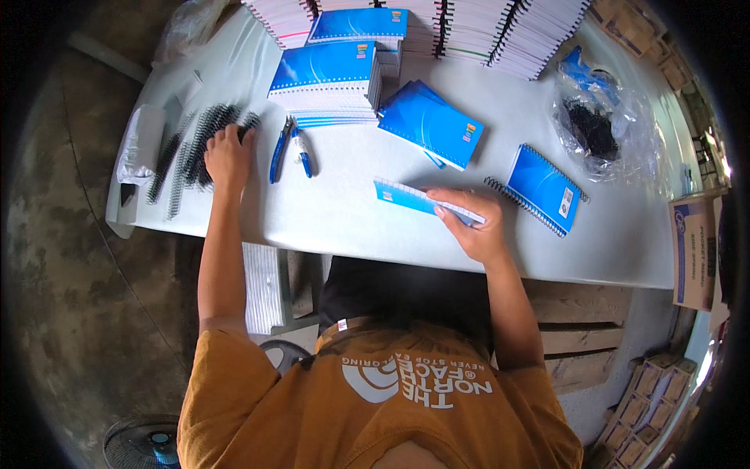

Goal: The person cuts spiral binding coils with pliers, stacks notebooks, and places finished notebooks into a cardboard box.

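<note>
My right hand [478, 225] grips a thin blue unbound notebook [410, 199], tilted edge-up above the front of the table, thumb on the near side. At the left, my left hand [229, 156] lies on a heap of black spiral binding coils [205, 137], its fingers curled onto the coils at the upper right of the heap. Just right of that hand rest blue-handled pliers [279, 152] and a second blue-and-white hand tool [301, 153]. A bound blue spiral notebook [543, 191] lies right of my right hand. Loose blue notebooks [433, 125] overlap beyond it.
Tall stacks of unbound blue notebooks [324, 74] stand at the back, beside rows of spiral-bound books [469, 31]. A clear plastic bag [594, 129] with black contents lies at the right. A white wrapped bundle [142, 144] sits at the left edge. A cardboard box [694, 250] stands beyond the right edge.
</note>
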### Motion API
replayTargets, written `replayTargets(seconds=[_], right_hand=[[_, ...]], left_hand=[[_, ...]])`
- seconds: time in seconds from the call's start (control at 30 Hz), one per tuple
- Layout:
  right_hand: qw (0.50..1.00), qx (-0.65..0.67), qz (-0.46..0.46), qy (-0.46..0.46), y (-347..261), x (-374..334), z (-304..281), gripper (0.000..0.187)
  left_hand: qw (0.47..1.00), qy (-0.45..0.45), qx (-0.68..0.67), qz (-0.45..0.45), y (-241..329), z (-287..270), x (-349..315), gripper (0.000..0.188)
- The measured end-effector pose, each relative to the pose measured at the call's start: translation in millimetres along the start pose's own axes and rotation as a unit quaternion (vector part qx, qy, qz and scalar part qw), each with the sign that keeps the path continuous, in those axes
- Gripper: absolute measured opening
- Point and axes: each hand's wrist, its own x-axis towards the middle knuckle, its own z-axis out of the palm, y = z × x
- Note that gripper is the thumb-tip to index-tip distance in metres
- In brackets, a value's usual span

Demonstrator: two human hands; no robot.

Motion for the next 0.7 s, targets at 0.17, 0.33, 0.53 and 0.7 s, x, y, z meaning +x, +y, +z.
replayTargets(seconds=[0.17, 0.33, 0.53, 0.7], right_hand=[[0.997, 0.058, 0.058, 0.007, -4.2, -3.8, -0.3, 0.029], [0.999, 0.019, 0.04, 0.013, -6.2, -1.4, 0.1, 0.029], [0.998, 0.007, 0.053, 0.041, -2.0, -4.0, 0.0, 0.03], [0.997, 0.005, 0.067, 0.042, -2.5, -3.5, 1.3, 0.029]], left_hand=[[0.991, 0.022, -0.133, 0.007, -4.7, -17.6, 4.0, 0.031], [0.923, 0.078, -0.369, -0.075, -10.7, -35.2, 20.1, 0.031], [0.737, -0.271, -0.613, 0.091, 71.1, -97.0, -47.6, 0.037], [0.717, -0.37, -0.575, 0.132, 102.0, -96.6, -65.5, 0.043]])
